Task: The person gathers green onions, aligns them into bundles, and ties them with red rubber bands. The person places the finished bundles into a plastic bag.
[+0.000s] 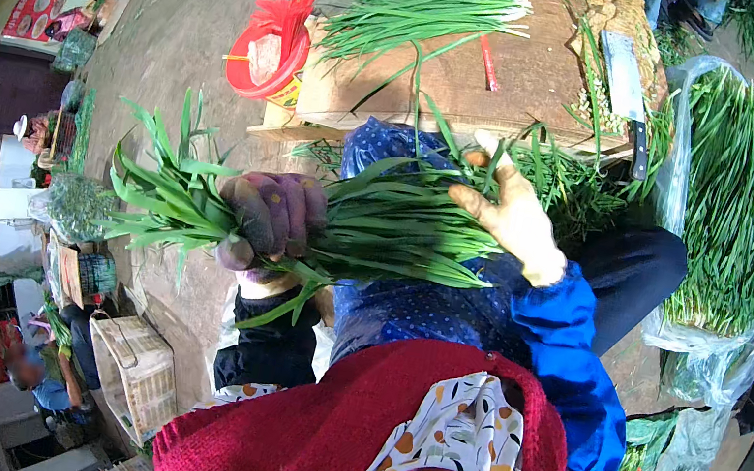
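Note:
My left hand (273, 214), in a stained purplish glove, is wrapped around a thick bunch of garlic chives (393, 227) held sideways above my lap. Leaf tips fan out to the left of the fist, and the paler ends point right. Beside those right ends is my right hand (512, 209), with its thumb and fingers spread. Loose green leaves cross near its fingers; whether they are gripped there is unclear. A dotted blue apron (402, 307) covers my lap beneath the bunch.
On the wooden board (385, 98) ahead lie another chive bunch (428, 16), a red strip (486, 63) and a cleaver (624, 78). Left of it stands a red bucket (263, 85) with red strips. Chives fill a clear plastic bag (675, 173) at right. A crate (133, 374) and a seated person (54, 376) are lower left.

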The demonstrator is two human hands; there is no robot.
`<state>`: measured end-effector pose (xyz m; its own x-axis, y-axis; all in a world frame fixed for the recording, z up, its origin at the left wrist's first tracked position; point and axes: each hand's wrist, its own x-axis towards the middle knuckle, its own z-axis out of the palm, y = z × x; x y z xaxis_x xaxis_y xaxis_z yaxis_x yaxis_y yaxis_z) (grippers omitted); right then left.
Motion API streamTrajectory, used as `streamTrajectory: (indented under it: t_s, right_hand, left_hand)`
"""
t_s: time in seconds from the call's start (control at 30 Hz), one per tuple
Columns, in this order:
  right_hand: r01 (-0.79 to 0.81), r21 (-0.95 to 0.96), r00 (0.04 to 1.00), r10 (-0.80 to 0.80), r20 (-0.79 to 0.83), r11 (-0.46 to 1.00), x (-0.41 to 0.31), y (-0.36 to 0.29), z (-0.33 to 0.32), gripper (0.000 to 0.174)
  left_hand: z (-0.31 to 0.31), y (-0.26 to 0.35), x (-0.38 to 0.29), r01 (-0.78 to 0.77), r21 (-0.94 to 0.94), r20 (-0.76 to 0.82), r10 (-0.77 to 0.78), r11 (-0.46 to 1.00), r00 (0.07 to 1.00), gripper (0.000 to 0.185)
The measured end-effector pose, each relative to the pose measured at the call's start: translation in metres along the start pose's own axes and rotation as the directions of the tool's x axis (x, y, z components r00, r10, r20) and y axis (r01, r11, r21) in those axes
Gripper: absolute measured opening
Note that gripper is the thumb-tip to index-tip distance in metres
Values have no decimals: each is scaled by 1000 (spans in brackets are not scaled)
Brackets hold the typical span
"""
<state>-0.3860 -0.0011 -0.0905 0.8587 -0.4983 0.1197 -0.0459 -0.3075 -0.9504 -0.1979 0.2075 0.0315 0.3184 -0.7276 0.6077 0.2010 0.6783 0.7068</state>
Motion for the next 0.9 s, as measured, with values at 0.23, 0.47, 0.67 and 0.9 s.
streamTrajectory:
  t_s: [0.23, 0.47, 0.67, 0.9]
  right_hand:
    - [-191, -768, 980, 73, -185, 611, -1, 81, -5, 24]
    - [-444, -301, 837, 510, 196, 844, 26, -3, -37, 66]
    - [-319, 52, 848, 260, 462, 946, 27, 18, 25, 24]
    - [-264, -40, 949, 266, 171, 964, 7, 21, -39, 31]
  left_hand:
    - [-19, 23, 10, 15, -95, 434, 28, 995, 901, 26]
    - [-2, 11, 36, 109, -306, 621, 111, 946, 776, 22]
    - [-2, 33, 55, 177, -336, 744, 146, 925, 652, 16]
    - [-25, 40, 33, -19, -342, 543, 214, 939, 812, 23]
